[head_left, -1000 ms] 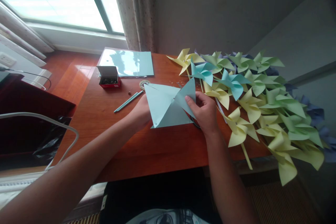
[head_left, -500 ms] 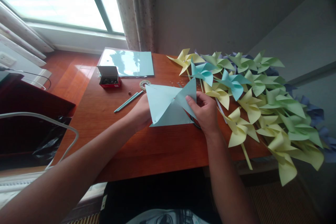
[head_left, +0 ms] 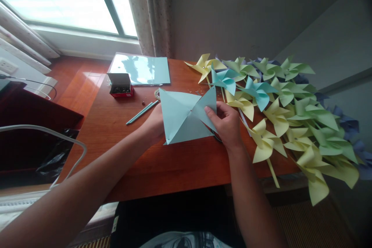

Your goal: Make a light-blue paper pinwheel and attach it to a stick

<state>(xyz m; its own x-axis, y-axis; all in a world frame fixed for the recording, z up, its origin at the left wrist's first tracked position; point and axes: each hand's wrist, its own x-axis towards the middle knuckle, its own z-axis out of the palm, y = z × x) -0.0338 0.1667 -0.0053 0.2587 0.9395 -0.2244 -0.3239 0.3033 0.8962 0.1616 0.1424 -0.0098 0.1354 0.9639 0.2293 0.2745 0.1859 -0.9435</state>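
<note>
A light blue cut paper square [head_left: 183,118] is held just above the wooden table [head_left: 139,162], its flaps standing up from diagonal cuts. My right hand [head_left: 226,124] pinches the right flap between thumb and fingers. My left hand [head_left: 154,124] holds the sheet from behind its left edge; its fingers are mostly hidden by the paper.
Several finished paper pinwheels [head_left: 285,104] in yellow, green and blue cover the table's right side. At the back lie a stack of blue paper [head_left: 142,69], a small red box of pins [head_left: 121,85], a tape roll [head_left: 157,93] and two blue sticks [head_left: 142,112].
The paper has tilted, with its upper left corner lifted higher and its lower left corner dropped slightly. Both hands keep the same grip.
</note>
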